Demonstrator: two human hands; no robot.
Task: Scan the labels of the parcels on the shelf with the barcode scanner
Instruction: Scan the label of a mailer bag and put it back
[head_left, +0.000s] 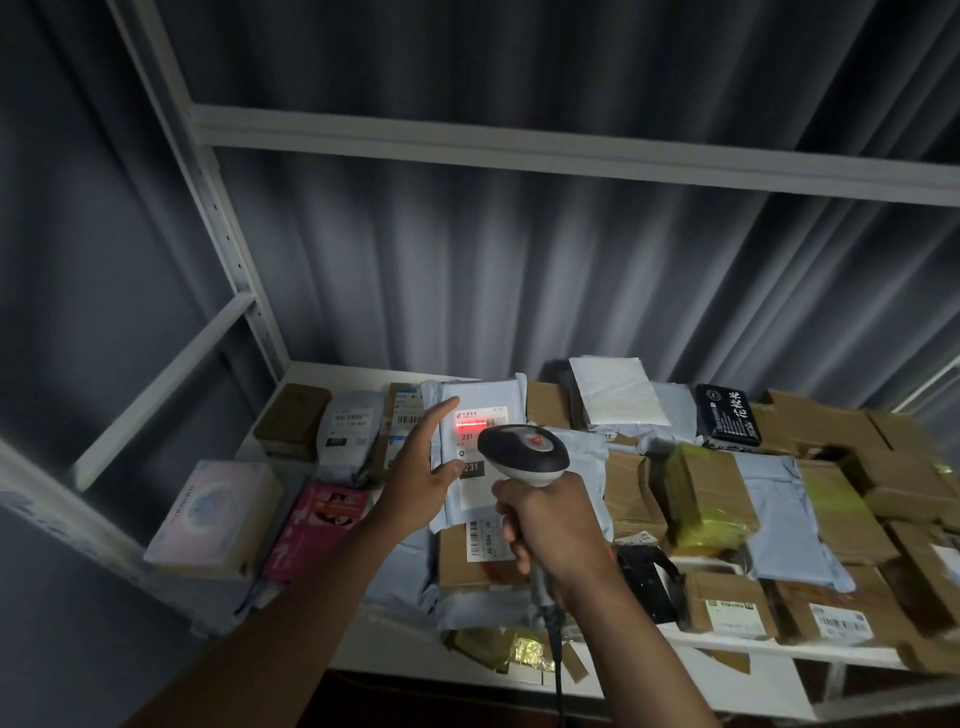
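A grey poly mailer parcel with a white label is tilted up above the shelf. My left hand holds its left edge, index finger stretched along it and thumb pressed on the front. My right hand grips the handle of a grey and black barcode scanner, whose head points at the label. A red scan line glows on the label's barcode. The scanner's cable hangs down below my right wrist.
The white shelf is crowded with parcels: brown cardboard boxes, grey mailers, a pink box, a pale box, a black packet. White shelf uprights stand left, a crossbar overhead, a grey curtain behind.
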